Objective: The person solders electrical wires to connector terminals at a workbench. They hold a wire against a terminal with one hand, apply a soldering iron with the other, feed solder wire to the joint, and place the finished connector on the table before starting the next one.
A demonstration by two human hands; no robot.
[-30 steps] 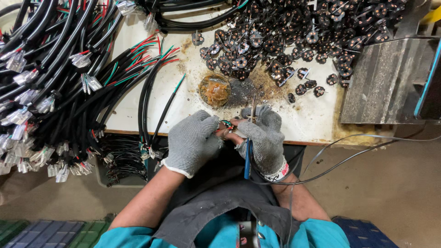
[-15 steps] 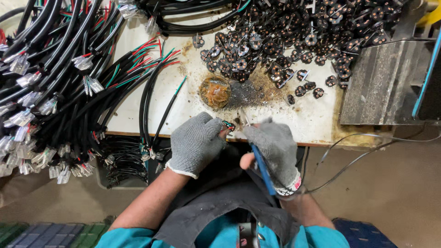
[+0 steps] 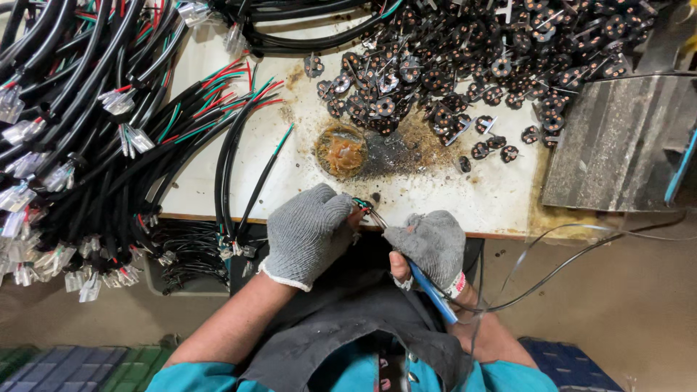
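Gloved hands soldering wires at the table's near edge.
Left hand (image 3: 308, 232) pinches coloured wire ends (image 3: 361, 205); right hand (image 3: 428, 243) grips a blue-handled soldering iron (image 3: 430, 284), tip touching them.

bundles of black cables (image 3: 80, 138) at left, heap of small round parts (image 3: 472, 51), brown flux tin (image 3: 341, 150), grey metal block (image 3: 617, 145)
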